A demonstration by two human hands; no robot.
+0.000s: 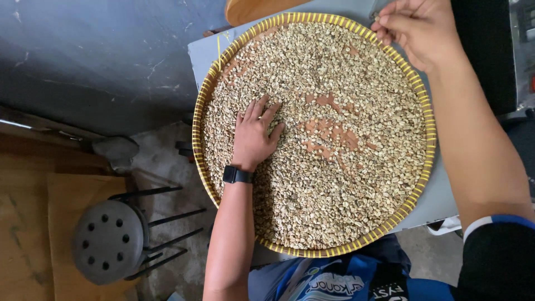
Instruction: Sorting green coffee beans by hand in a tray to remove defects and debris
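Left hand: the left hand (255, 134) lies flat, palm down, on the pale beans (356, 184), fingers spread apart and pointing toward the far rim, gripping nothing.
Right hand: the right hand (412, 28) hovers over the far right rim, fingertips pinched together; whether a bean sits between them I cannot tell, too small.
Beans: spread across the whole round woven tray (207, 89), all about the left hand, thickest on the near side.
Bare patches: brown tray floor shows just right of the left fingers and again at the far left, so the thin spots lie between the two hands.
Nearer hand: the left is in the beans already; the right is up at the rim, well apart from it.
Tray: yellow-edged, resting on a grey bench (203, 53), near rim close to the person's lap.
Wrist: a dark watch (237, 175) on the left wrist.
Around: a grey stool (108, 241) with holes stands on the floor to the left, a wooden edge (251, 8) beyond the tray; nothing stands in the way of either hand.
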